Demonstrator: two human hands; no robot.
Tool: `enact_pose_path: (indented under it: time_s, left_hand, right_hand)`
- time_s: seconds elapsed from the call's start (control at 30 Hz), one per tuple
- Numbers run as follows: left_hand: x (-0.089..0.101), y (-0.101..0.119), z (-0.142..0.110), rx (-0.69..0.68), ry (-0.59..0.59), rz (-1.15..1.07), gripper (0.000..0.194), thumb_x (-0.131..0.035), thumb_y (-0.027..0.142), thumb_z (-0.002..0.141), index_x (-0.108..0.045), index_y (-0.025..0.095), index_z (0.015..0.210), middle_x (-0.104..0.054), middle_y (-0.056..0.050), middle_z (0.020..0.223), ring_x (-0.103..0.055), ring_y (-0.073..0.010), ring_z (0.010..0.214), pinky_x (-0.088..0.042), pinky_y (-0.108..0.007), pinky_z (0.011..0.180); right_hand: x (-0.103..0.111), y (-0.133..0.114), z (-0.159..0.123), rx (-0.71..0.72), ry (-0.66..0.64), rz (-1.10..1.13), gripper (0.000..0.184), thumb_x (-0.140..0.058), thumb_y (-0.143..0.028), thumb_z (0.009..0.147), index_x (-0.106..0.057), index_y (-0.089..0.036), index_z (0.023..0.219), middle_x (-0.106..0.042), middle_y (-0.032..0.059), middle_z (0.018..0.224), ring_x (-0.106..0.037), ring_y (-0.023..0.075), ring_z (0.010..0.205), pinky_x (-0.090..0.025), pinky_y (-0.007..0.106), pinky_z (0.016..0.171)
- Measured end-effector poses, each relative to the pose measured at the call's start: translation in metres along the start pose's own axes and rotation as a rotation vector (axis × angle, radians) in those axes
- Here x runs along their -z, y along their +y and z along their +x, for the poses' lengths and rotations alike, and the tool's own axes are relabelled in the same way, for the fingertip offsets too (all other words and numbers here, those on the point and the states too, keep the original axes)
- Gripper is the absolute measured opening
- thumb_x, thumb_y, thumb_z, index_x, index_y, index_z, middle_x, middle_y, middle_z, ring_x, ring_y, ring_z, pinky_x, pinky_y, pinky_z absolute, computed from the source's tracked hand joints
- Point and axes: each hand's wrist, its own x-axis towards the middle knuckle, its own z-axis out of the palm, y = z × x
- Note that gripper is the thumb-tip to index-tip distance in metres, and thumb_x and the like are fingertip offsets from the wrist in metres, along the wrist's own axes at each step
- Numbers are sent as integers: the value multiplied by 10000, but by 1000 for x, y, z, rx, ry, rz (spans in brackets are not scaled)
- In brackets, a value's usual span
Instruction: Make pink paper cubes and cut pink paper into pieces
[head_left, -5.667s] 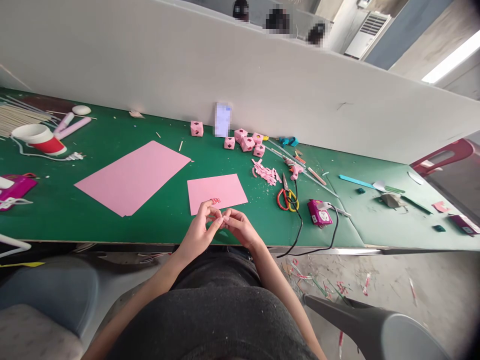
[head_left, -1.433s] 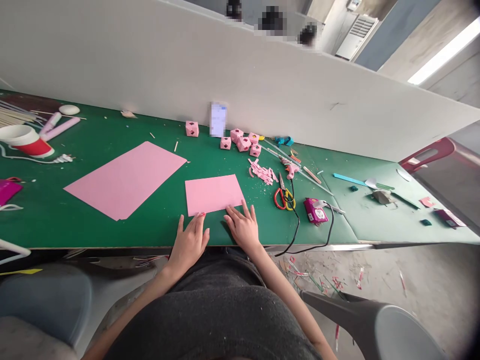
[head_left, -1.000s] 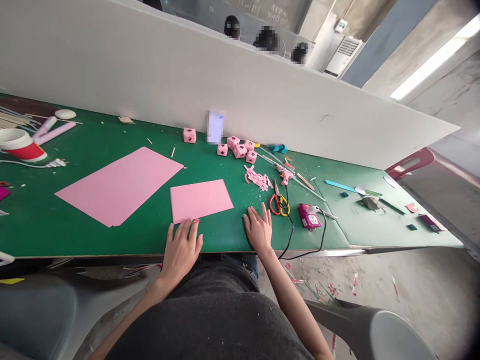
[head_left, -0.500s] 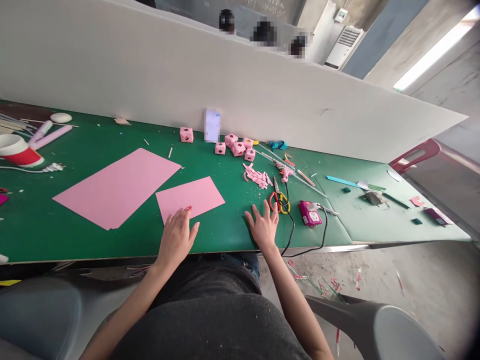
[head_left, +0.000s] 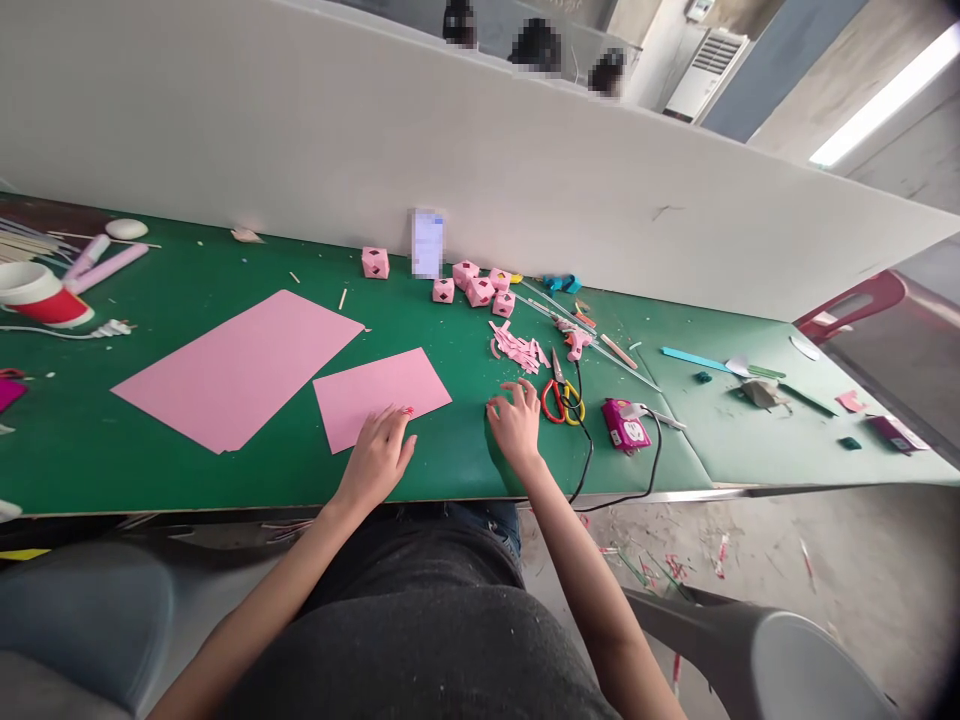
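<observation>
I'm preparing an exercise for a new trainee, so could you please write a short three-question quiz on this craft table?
1. True or false: the left hand is over the larger pink sheet.
2. Which of these is nearest the right hand?
a) the red-and-white cup
b) the red-and-yellow-handled scissors
c) the flat blue strip
3. How many pink paper polyhedra with dark openings stand on the green table?

Key:
1. False; it is over the smaller pink sheet.
2. b
3. Six
</observation>
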Motion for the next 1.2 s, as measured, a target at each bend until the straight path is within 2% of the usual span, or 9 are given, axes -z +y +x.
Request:
enact_pose_path:
  time_s: [0.17,0.3,0.43,0.53,0.63,0.77,0.97,1.07,1.2]
  left_hand:
    - [0,0,-1,12,6,4,379,-428,284,1081,-554,128,1403,-697,-202,1373,-618,-350,1366,-478,-564,1164]
    - [-5,-5,-1,61,32,41,433,-417,315,1082,-511,105,1449,-652,-252,1424,-588,-395,1397,-474,-623,1146]
    - [-6,-15,5,65,30,70,473,-421,345,1083,-489,63,1455,-657,-298,1384,-640,-407,1325,-552,-593,1060]
    - [-1,-21,16,-11,-25,76,417,-433,324,1081,-565,89,1398,-740,-251,1228,-728,-373,1164,-615,-522,953]
    - [6,-27,30,-116,-96,82,359,-431,278,1077,-659,143,1319,-786,-185,1045,-775,-336,979,-636,-489,867]
    - [18,-34,42,-241,-151,70,461,-378,86,1015,-688,187,1342,-790,-137,932,-783,-262,819,-652,-415,793]
    - [38,-28,50,-399,-115,26,443,-377,76,1031,-750,217,1223,-809,-130,1088,-803,-232,963,-668,-382,890]
    - [46,-20,51,-448,-61,20,401,-398,96,1049,-749,210,1205,-811,-128,1131,-807,-248,986,-670,-413,904]
    - [52,-14,51,-481,8,-7,347,-441,122,1058,-736,217,1213,-804,-116,1186,-791,-262,1083,-663,-432,946]
  right_hand:
    - [4,16,1,-62,38,-11,272,-513,-198,1004,-777,-132,1012,-709,182,1214,-496,366,1323,-461,499,1055]
    - [7,26,1,-74,48,3,383,-401,-235,1060,-766,-129,1016,-722,187,1073,-565,343,1184,-459,494,1045]
    - [12,27,-1,-48,61,49,399,-401,-328,1082,-746,-143,1161,-704,182,1193,-578,338,1165,-466,496,1047]
    - [14,12,-7,41,29,97,371,-485,-352,1069,-704,-153,1293,-688,158,1303,-573,317,1231,-471,463,1088]
    - [12,-15,-14,181,-44,138,326,-561,-391,1052,-739,-216,1262,-716,104,1315,-551,295,1323,-477,426,1116]
    - [6,-50,-15,323,-103,150,357,-592,-408,1042,-708,-251,1341,-708,83,1375,-505,302,1411,-483,432,1120]
    - [19,-75,4,415,-56,119,344,-527,-295,1070,-698,-277,1368,-662,104,1449,-458,315,1455,-426,476,1149]
    - [33,-75,8,467,22,77,311,-499,-270,1076,-764,-303,1235,-673,82,1423,-470,311,1442,-390,484,1159]
    - [44,-72,4,472,49,59,261,-534,-253,1050,-789,-302,1079,-692,58,1384,-442,322,1468,-258,552,1239]
